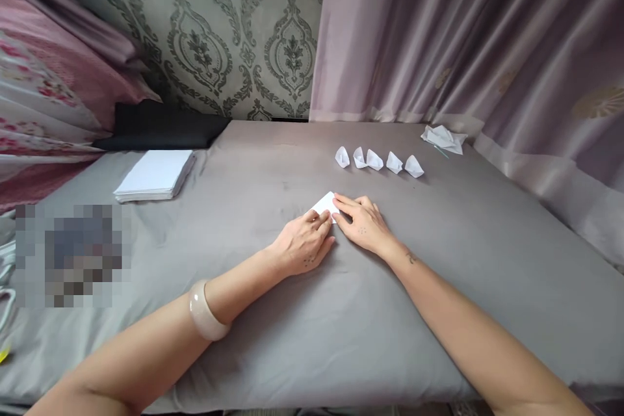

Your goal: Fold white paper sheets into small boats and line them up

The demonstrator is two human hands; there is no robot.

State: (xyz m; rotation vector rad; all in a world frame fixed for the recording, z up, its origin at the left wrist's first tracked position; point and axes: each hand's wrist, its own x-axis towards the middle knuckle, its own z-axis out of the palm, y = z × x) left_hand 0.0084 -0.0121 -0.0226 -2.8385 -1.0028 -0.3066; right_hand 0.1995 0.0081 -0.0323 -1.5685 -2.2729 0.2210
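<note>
Five small folded paper cones are lying in a row on the grey cloth-covered table, beside damask wallpaper and mauve curtains; left hand and right hand are pressing flat, fingers extended, on a white paper piece mid-table.

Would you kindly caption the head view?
Left hand and right hand press a white folded paper on grey cloth near five folded paper pieces.
</note>
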